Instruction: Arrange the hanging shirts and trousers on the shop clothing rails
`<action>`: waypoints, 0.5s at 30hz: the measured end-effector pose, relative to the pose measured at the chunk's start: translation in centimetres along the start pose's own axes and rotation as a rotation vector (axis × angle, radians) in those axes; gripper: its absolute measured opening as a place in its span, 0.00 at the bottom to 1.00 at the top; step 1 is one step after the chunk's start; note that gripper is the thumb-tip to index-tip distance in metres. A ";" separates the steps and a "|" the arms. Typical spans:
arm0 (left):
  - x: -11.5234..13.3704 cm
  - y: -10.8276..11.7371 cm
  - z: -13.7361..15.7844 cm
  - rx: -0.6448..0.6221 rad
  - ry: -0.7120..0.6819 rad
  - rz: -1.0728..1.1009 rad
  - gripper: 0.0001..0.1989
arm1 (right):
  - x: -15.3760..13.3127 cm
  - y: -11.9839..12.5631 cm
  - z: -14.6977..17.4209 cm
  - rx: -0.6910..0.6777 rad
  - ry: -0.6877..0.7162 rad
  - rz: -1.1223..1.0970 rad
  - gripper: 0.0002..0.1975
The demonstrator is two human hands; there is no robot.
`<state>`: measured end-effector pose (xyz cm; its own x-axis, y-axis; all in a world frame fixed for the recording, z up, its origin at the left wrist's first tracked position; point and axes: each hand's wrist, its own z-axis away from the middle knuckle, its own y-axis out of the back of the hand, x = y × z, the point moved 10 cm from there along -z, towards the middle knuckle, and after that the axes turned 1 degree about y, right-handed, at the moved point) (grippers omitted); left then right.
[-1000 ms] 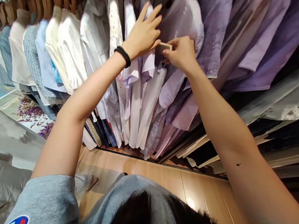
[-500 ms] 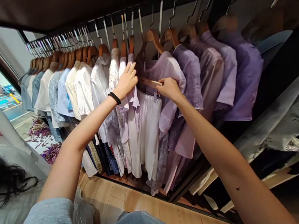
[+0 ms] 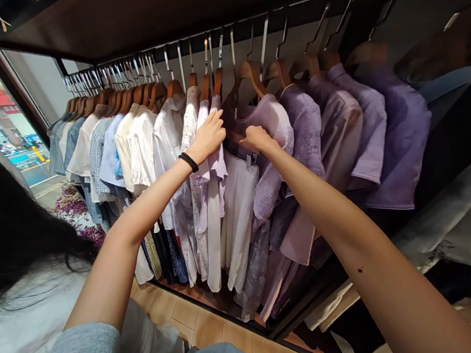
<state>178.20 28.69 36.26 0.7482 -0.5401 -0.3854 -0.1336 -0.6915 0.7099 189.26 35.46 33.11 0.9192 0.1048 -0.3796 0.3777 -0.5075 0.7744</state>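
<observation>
My left hand, a black band on its wrist, lies with fingers stretched out against a pale lilac top on the rail. Between the thumb and fingers of my right hand is the end of a wooden hanger. White gathered bottoms hang from it, skirt or trousers I cannot tell, with a small tag near the waist. Just behind my right hand hangs a sheer lilac top. Left of my left hand is a floral blouse.
White and blue shirts crowd the rail to the left; purple tops hang at the right. A dark shelf runs above. A person with long dark hair stands close on my left. Dried purple flowers are by the window.
The view has shifted, so the rail sits slightly lower and further right. The dark-haired person fills more of the left side. My right hand keeps its hold on the hanger.
</observation>
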 end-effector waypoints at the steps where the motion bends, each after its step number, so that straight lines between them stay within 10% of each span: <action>1: -0.1 0.1 -0.1 0.006 0.005 0.016 0.22 | 0.1 -0.2 -0.2 -0.011 0.007 -0.011 0.21; 15: 2.5 1.1 -3.4 -0.038 0.241 -0.080 0.21 | 1.0 0.3 0.9 0.011 -0.021 -0.210 0.12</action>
<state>182.16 28.20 38.06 0.8892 -0.3512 -0.2932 -0.0464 -0.7069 0.7058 190.19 34.65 32.52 0.8177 0.1914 -0.5429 0.5596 -0.4855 0.6717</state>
